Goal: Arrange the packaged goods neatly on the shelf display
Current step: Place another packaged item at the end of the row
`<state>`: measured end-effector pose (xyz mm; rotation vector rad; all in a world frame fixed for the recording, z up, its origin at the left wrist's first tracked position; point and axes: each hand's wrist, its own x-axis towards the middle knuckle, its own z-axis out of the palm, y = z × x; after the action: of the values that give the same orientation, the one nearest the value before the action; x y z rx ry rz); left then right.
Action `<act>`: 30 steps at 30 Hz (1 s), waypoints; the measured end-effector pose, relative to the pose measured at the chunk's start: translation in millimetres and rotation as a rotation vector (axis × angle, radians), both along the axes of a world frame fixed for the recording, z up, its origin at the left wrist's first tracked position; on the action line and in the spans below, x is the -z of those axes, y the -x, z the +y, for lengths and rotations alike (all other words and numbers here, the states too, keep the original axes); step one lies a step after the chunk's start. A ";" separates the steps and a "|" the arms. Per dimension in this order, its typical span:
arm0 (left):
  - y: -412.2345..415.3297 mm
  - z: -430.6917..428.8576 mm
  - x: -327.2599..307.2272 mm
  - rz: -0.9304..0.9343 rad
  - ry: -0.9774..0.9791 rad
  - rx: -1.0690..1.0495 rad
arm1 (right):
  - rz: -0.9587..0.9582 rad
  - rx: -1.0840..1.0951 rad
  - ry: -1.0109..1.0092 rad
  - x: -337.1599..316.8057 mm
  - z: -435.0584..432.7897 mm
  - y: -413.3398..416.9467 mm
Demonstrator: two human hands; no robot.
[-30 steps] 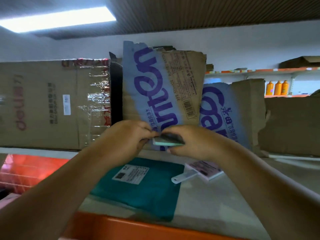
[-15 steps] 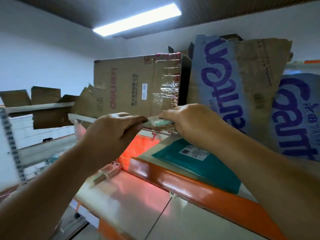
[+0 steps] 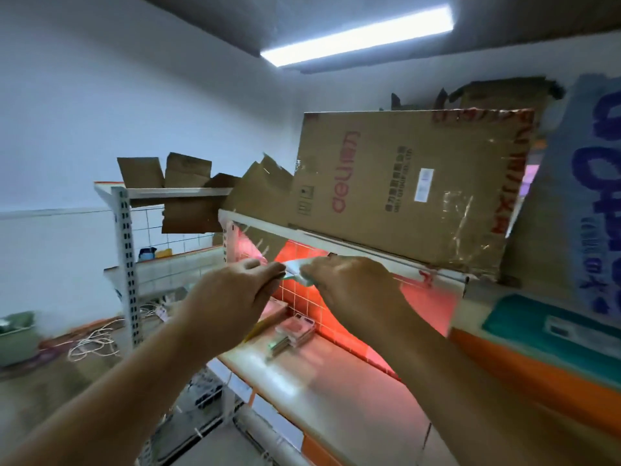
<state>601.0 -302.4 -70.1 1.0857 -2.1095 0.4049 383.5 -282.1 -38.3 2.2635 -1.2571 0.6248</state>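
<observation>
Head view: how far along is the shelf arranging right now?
Done: a few packets already lie stacked on the lower shelf by the red-lit grid. In hand: left hand and right hand both pinch a pale green packet above them. Left: setting it down; the teal package on the orange-edged shelf may also need tidying.
</observation>
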 end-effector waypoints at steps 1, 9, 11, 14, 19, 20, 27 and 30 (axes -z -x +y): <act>-10.1 -4.3 6.9 -0.004 -0.006 0.003 | -0.016 -0.010 -0.017 11.4 -6.6 -11.3; -50.6 -35.9 56.8 -0.178 -0.110 0.039 | -0.153 0.057 -0.224 163.2 -125.4 1.8; -56.0 -47.2 70.0 -0.202 -0.166 0.057 | -0.134 -0.015 -0.294 191.4 -126.1 -1.0; -56.2 -63.0 92.3 -0.254 -0.188 0.083 | -0.160 -0.007 -0.113 153.9 -93.7 -24.3; -52.8 -103.5 127.5 -0.382 -0.211 0.160 | -0.163 -0.041 -0.136 186.1 -119.9 -16.7; -51.1 -111.4 130.1 -0.404 -0.213 0.160 | -0.150 -0.050 -0.102 193.3 -130.1 -15.0; -42.4 -205.6 177.7 -0.398 -0.283 0.212 | -0.171 0.017 -0.152 244.5 -223.9 -1.5; -32.7 -241.6 186.3 -0.435 -0.343 0.254 | -0.205 0.071 -0.163 251.1 -254.1 6.0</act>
<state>633.6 -544.0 -256.4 0.9557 -2.7427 0.1664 377.5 -536.2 -289.4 2.3201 -1.5299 0.7695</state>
